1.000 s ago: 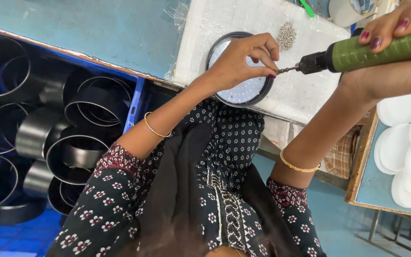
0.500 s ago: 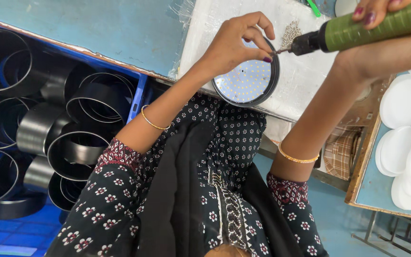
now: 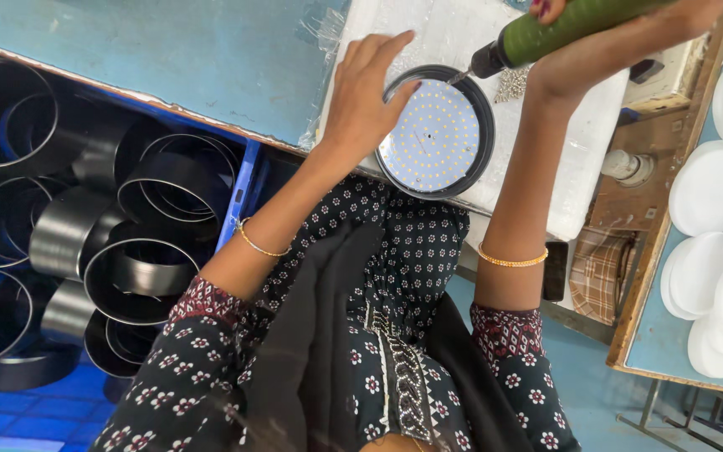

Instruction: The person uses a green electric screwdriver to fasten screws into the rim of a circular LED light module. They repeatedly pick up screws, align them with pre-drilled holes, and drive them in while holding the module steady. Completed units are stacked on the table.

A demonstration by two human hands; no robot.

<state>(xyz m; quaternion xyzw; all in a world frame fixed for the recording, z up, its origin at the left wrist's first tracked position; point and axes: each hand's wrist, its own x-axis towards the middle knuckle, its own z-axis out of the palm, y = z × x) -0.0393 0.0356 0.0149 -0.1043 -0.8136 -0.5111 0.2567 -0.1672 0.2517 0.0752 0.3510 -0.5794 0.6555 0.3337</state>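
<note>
My left hand (image 3: 361,100) lies flat, fingers spread, on the left rim of the lamp (image 3: 437,132); it steadies the lamp but does not close around it. My right hand (image 3: 604,38) is wrapped around the green driver (image 3: 562,29), though most of that hand is cut off by the top edge. The driver's bit meets the lamp at its upper rim.

The lamp is a round black housing with a white disc of small yellow dots facing up. It rests on a white foam pad (image 3: 579,167), close to the pad's near edge. A small heap of screws (image 3: 512,84) lies on the pad just right of the lamp.

The pad sits on a blue table (image 3: 169,59), its top worn and scratched, with clear film at the pad's left edge. Left of me and below the table, a blue crate (image 3: 240,188) holds many black rings (image 3: 140,272), piled loosely. To my right, a second blue table (image 3: 671,335) with a wooden edge carries overlapping white discs (image 3: 709,188). The floor (image 3: 579,368) is blue.
</note>
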